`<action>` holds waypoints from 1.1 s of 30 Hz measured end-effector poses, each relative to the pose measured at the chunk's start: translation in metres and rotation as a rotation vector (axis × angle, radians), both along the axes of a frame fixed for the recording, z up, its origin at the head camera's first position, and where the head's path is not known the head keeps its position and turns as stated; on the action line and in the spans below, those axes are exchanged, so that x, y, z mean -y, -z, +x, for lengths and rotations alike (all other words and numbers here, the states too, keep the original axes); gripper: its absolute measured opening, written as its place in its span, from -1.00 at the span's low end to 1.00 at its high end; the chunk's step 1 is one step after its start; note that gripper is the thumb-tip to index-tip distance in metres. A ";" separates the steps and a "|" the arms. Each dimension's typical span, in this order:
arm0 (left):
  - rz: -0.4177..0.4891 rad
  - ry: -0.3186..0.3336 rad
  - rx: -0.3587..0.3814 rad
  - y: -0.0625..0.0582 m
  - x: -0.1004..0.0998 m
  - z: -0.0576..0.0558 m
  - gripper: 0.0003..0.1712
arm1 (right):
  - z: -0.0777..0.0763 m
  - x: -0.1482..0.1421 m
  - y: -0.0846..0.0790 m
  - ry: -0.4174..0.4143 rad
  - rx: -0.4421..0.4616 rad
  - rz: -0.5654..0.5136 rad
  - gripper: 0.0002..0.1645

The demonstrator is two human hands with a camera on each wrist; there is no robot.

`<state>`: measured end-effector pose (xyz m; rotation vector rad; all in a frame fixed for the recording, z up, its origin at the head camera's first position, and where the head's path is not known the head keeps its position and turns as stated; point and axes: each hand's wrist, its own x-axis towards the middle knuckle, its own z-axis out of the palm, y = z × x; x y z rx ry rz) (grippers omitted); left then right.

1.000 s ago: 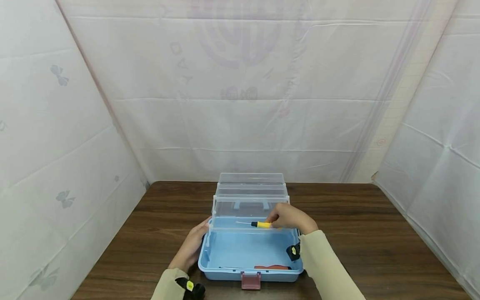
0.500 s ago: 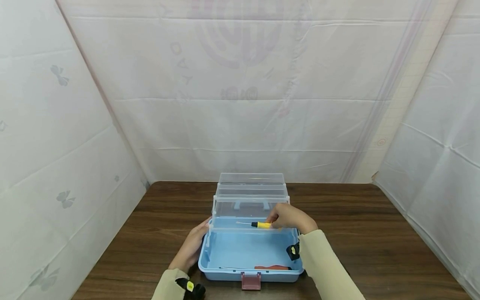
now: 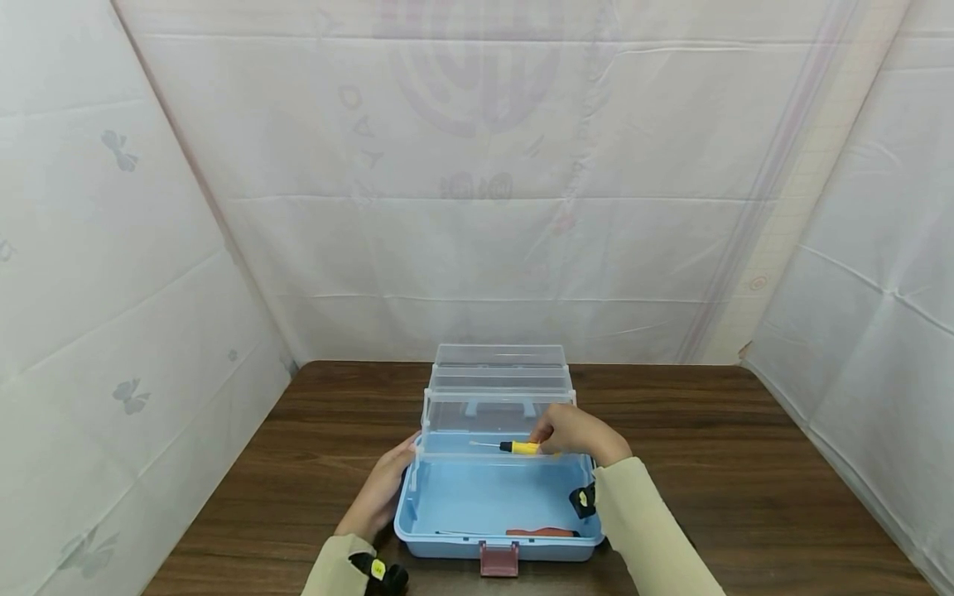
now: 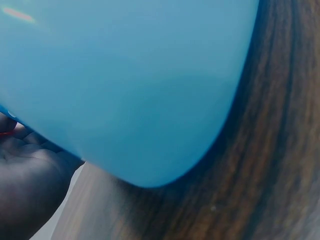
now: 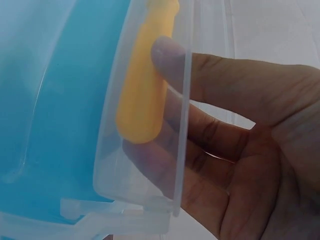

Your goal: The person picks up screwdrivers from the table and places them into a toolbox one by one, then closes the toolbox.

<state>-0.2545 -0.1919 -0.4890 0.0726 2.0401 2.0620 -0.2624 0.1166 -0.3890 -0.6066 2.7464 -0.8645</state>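
A light blue toolbox [image 3: 447, 547] stands with its clear trays [image 3: 499, 379] folded out toward the back. My right hand [image 3: 580, 434] pinches the yellow handle of a screwdriver [image 3: 524, 448], its thin shaft pointing left. In the right wrist view the yellow handle [image 5: 142, 85] shows through the wall of the lowest clear tray [image 5: 107, 165], with thumb and fingers around it. My left hand [image 3: 382, 488] holds the toolbox's left side near the back, thumb by the rim. The left wrist view shows the blue wall [image 4: 135, 100] and part of the left hand [image 4: 30, 180].
A second screwdriver with a red handle [image 3: 544, 532] lies along the front inside the toolbox. A dark pink latch [image 3: 498, 559] hangs at its front. The box rests on a dark wooden table [image 3: 715, 463], with white sheeting [image 3: 492, 248] behind and at both sides.
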 end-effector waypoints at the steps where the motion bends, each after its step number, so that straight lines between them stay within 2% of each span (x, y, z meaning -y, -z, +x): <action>1: -0.001 0.000 0.000 0.000 0.000 0.000 -0.38 | 0.000 0.000 0.000 -0.003 -0.003 0.000 -0.87; 9: -0.003 -0.003 -0.001 -0.001 0.000 0.001 -0.37 | 0.002 0.000 -0.001 -0.004 -0.005 -0.006 -0.88; 20: -0.001 -0.005 0.002 -0.001 -0.001 0.002 -0.39 | 0.003 0.001 -0.001 0.042 0.007 -0.021 -0.89; 33: 0.007 -0.007 -0.006 -0.002 -0.002 0.003 -0.41 | 0.000 -0.005 0.000 0.040 -0.033 -0.052 -0.86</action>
